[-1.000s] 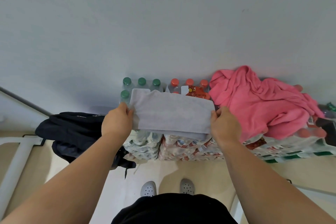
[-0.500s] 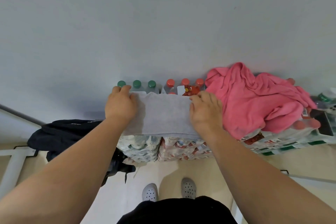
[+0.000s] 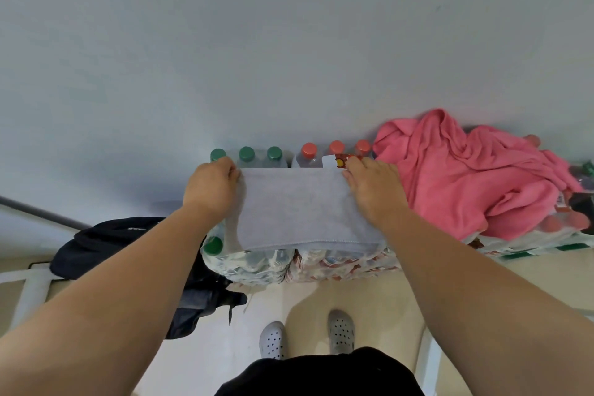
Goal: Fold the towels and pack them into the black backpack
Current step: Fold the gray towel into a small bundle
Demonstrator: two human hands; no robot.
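Observation:
A grey towel lies folded into a flat band on top of shrink-wrapped bottle packs. My left hand grips its far left corner with curled fingers. My right hand lies over the far right corner, fingertips pinching the edge there. A crumpled pink towel sits in a heap on the packs to the right, touching my right hand's side. The black backpack slumps on the floor at the left, partly hidden behind my left forearm; I cannot see its opening.
Green caps and red caps stick up behind the towel against a plain grey wall. A white frame stands at the far left. My shoes are on the beige floor just in front of the packs.
Both hands carried the towel's near edge up and over to its far edge, folding it into a narrower band. The hands now sit at the far corners instead of the near ones.

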